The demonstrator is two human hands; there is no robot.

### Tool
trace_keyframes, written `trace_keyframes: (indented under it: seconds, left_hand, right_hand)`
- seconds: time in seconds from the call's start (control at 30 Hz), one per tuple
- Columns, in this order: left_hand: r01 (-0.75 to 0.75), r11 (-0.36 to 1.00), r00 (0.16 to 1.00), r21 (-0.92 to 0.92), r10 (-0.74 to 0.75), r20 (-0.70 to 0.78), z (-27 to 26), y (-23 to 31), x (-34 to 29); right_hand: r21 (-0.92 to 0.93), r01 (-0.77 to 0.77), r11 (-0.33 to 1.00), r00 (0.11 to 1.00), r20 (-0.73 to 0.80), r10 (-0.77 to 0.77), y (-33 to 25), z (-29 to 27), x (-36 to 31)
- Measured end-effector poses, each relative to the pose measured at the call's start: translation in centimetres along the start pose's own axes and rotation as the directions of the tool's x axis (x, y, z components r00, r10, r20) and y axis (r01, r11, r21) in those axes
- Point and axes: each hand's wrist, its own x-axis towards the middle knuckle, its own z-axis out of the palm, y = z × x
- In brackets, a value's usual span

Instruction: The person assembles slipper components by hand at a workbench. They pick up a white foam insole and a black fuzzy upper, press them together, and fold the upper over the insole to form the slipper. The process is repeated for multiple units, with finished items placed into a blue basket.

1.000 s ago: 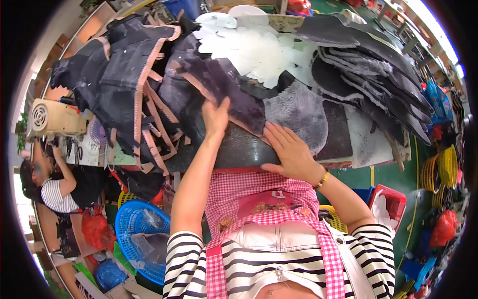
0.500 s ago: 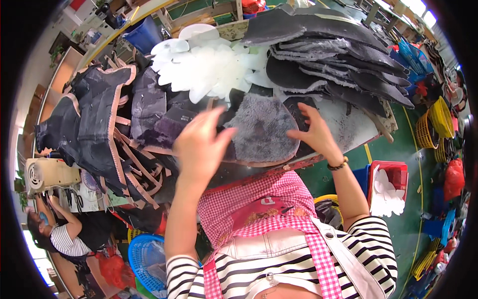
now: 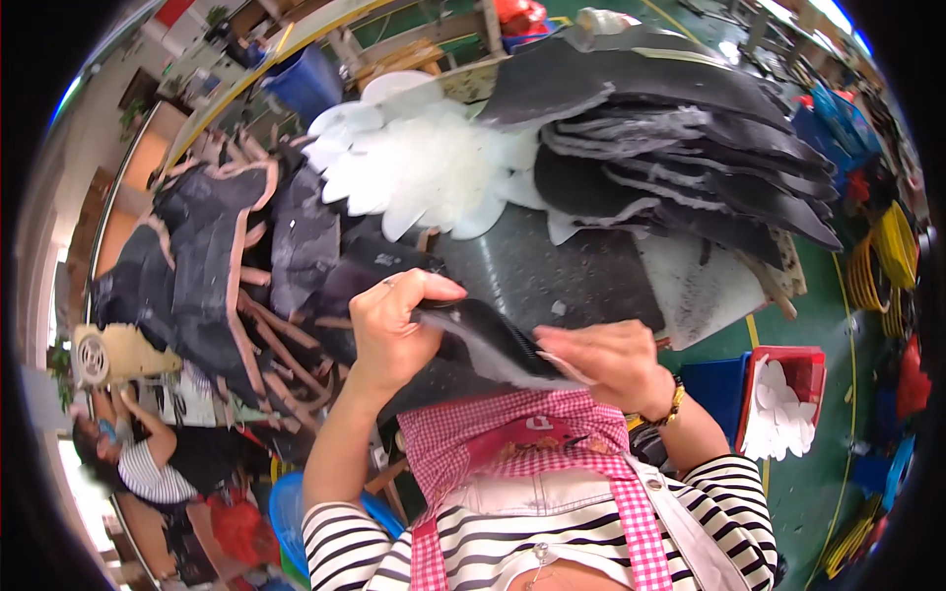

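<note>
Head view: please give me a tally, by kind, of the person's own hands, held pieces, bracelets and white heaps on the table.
Left hand and right hand: 2
Dark held piece: 1
Bracelet: 1
White heap: 1
Total: 5

1 left hand point(image 3: 396, 333) and 1 right hand point(image 3: 613, 361) on 1 dark piece point(image 3: 485, 340); 1 checked apron point(image 3: 522, 409), 1 red bin point(image 3: 812, 370).

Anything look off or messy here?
Untidy: at left, pink strips hang tangled from heaped black pieces. At right, white cutouts seem to overlap the red bin rim. No clear damage on the held dark piece.
</note>
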Motion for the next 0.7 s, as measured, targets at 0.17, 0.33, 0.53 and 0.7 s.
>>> trace_keyframes:
  seconds: [0.17, 0.33, 0.53, 0.7]
  left_hand:
    - [-0.228, 0.957, 0.973, 0.181, 0.229, 0.018, 0.6, 2.5, -1.3]
    - [-0.317, 0.91, 0.935, 0.268, 0.347, -0.075, 0.7, 5.7, -2.4]
    - [-0.388, 0.917, 0.907, 0.095, 0.398, -0.137, -0.8, 7.1, -3.0]
    - [-0.432, 0.864, 0.889, 0.26, 0.457, -0.043, -4.0, 10.9, -4.9]
  right_hand:
    - [-0.024, -0.363, 0.932, 0.891, 0.285, 0.354, -1.5, -3.4, 3.2]
    - [0.058, -0.106, 0.993, 0.95, 0.302, 0.084, -3.9, -4.7, 5.1]
    - [0.055, 0.209, 0.976, 0.96, 0.18, -0.216, -4.8, -4.8, 3.5]
    - [0.117, 0.323, 0.939, 0.924, 0.173, -0.34, -6.0, -4.7, 4.4]
